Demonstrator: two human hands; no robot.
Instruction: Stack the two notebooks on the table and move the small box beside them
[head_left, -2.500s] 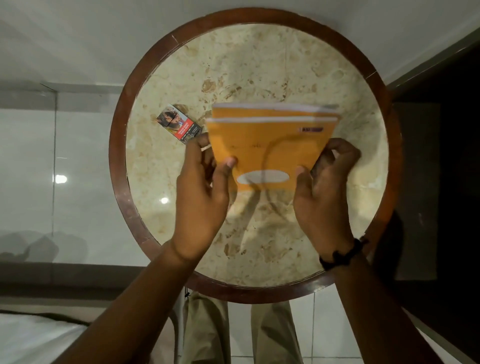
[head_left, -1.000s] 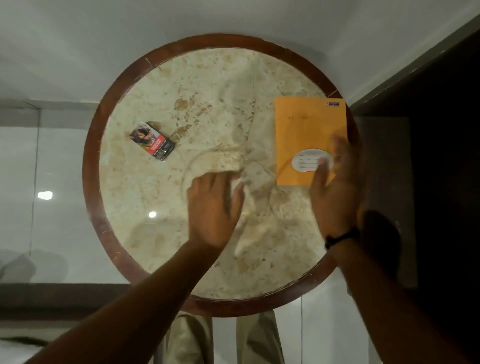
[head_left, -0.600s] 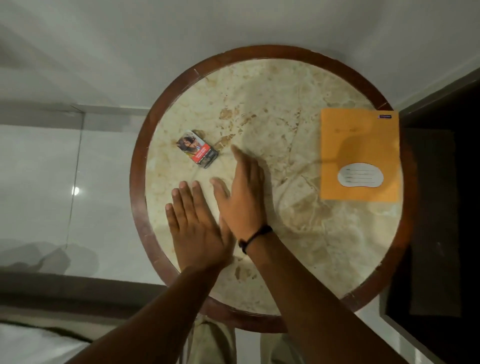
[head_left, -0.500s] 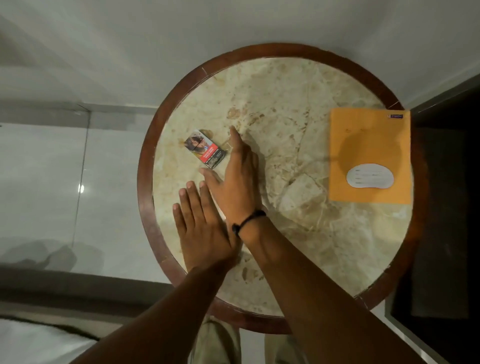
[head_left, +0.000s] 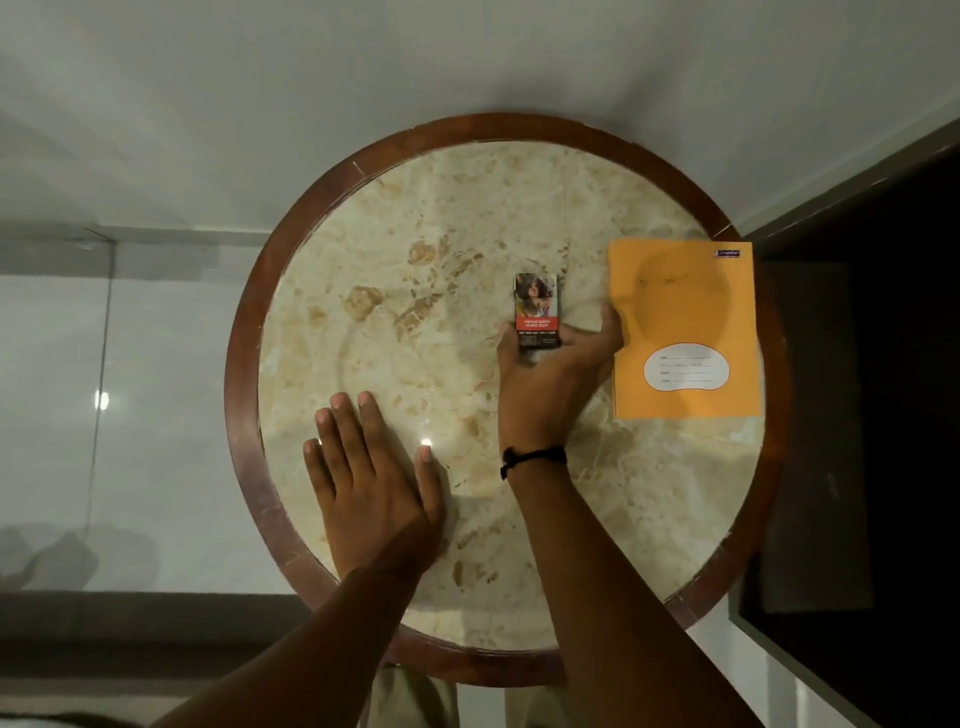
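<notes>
An orange notebook (head_left: 683, 327) with a white label lies flat at the right edge of the round marble table (head_left: 395, 322); only its top cover shows, so I cannot tell whether a second one lies under it. My right hand (head_left: 550, 379) grips the lower end of the small printed box (head_left: 536, 306), which sits just left of the notebook. The fingers of that hand reach the notebook's left edge. My left hand (head_left: 363, 478) rests flat and empty on the table near its front left.
The table has a dark wooden rim (head_left: 241, 415). A dark piece of furniture (head_left: 872, 415) stands close on the right. A glossy tiled floor (head_left: 52, 389) is on the left, and my trouser legs (head_left: 415, 701) show below the table.
My right hand took hold of the small box at the table's left and carried it right, to beside the notebook. My left hand stayed flat on the table.
</notes>
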